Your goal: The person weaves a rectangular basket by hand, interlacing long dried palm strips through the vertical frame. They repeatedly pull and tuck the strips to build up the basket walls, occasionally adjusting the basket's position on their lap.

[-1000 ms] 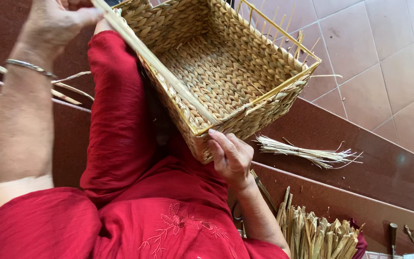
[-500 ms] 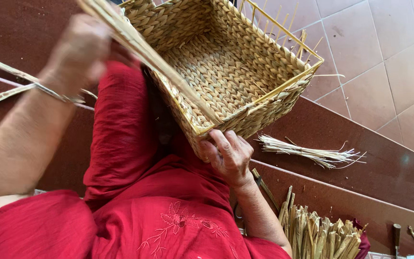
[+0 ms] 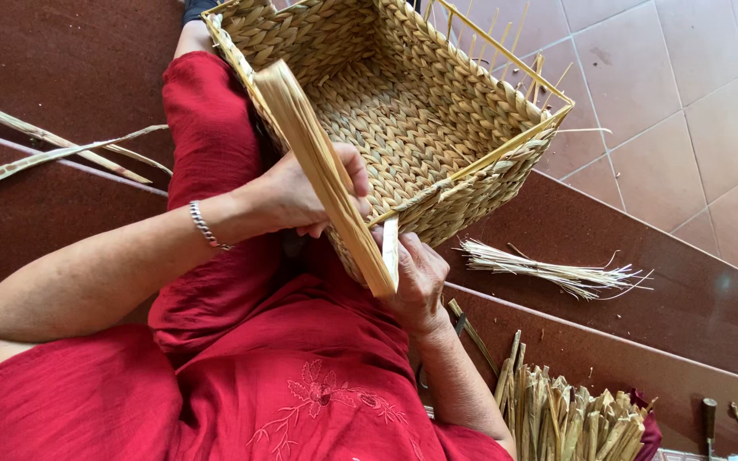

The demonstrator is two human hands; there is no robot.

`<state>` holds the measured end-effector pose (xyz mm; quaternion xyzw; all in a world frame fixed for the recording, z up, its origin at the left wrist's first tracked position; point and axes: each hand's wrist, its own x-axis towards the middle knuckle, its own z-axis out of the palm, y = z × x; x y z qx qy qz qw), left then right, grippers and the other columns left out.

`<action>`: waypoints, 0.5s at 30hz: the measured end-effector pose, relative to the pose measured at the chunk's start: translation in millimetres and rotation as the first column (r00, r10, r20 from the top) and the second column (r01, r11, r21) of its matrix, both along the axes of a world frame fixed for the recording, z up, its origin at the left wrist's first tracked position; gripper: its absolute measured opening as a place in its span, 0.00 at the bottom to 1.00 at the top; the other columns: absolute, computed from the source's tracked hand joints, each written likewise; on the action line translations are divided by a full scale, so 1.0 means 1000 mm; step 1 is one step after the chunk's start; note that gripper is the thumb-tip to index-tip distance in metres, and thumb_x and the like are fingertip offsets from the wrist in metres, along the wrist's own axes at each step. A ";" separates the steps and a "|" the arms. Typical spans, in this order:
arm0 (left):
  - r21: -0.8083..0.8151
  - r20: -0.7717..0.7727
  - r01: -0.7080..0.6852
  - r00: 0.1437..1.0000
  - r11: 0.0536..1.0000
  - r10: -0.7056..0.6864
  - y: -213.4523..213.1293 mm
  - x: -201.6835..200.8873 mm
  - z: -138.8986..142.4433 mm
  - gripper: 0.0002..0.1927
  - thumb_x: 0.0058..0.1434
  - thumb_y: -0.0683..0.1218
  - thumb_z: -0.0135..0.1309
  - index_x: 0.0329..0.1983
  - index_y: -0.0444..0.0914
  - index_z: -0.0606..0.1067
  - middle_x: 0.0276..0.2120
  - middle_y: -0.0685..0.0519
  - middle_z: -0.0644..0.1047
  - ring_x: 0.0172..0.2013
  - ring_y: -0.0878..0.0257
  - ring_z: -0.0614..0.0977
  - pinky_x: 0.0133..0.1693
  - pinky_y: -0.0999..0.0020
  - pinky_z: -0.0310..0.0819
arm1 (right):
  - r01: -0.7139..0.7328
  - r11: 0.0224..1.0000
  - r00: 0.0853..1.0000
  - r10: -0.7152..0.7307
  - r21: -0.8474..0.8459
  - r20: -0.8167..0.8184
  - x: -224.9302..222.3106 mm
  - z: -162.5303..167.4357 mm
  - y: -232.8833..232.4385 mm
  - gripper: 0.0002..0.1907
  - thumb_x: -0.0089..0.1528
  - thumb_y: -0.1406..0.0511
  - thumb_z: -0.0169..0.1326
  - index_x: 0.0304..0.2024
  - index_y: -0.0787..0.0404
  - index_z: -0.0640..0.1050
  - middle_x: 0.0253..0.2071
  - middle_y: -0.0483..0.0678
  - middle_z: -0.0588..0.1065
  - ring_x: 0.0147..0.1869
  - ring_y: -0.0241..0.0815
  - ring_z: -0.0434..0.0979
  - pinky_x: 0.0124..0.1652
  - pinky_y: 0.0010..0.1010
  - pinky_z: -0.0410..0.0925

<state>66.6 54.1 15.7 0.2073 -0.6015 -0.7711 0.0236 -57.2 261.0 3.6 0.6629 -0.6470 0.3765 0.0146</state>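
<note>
Basket (image 3: pixel 403 128) walls woven nearly to top, rim stakes bare; L hand (image 3: pixel 301 196) pinching flat strip (image 3: pixel 326 171), R hand (image 3: pixel 416 282) clasping corner.

Your woven straw basket (image 3: pixel 403 128) is rectangular and open-topped, resting tilted on your lap with its mouth facing you; thin bare stakes stand up along its far rim. A flat, pale reed strip (image 3: pixel 326 175) lies diagonally across its near-left wall, its lower end folded at the near corner.
</note>
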 end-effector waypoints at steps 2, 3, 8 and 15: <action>0.072 0.025 -0.055 0.998 0.996 0.054 0.005 -0.001 -0.004 0.13 0.57 0.43 0.65 0.39 0.35 0.73 0.21 0.53 0.75 0.11 0.71 0.71 0.10 0.76 0.61 | -0.004 1.000 0.999 0.004 0.000 0.035 0.001 0.000 0.001 0.22 0.60 0.66 0.64 0.54 0.66 0.75 0.36 0.52 0.76 0.33 0.47 0.77 0.32 0.36 0.70; 0.096 0.023 -0.059 0.998 0.994 0.058 0.008 -0.002 -0.005 0.13 0.56 0.43 0.66 0.38 0.35 0.73 0.20 0.54 0.75 0.11 0.71 0.70 0.10 0.76 0.60 | -0.005 1.000 0.998 0.005 0.002 0.064 0.001 0.000 0.002 0.22 0.60 0.66 0.64 0.55 0.67 0.75 0.35 0.51 0.76 0.33 0.47 0.77 0.32 0.36 0.70; 0.067 0.043 -0.040 0.998 0.997 0.037 0.009 -0.003 -0.001 0.14 0.51 0.43 0.67 0.36 0.36 0.75 0.23 0.58 0.77 0.11 0.72 0.71 0.10 0.76 0.61 | 0.027 0.999 0.987 -0.030 0.024 0.157 0.002 -0.008 0.004 0.20 0.61 0.69 0.63 0.55 0.68 0.75 0.34 0.52 0.77 0.32 0.45 0.79 0.33 0.33 0.72; -0.178 0.039 0.061 0.998 0.982 -0.055 0.003 -0.013 0.003 0.16 0.49 0.45 0.70 0.37 0.37 0.76 0.24 0.57 0.78 0.12 0.71 0.73 0.10 0.76 0.68 | 0.159 0.987 0.951 -0.151 -0.005 0.268 0.012 -0.017 0.002 0.17 0.64 0.71 0.60 0.55 0.68 0.75 0.38 0.51 0.81 0.38 0.39 0.84 0.39 0.28 0.76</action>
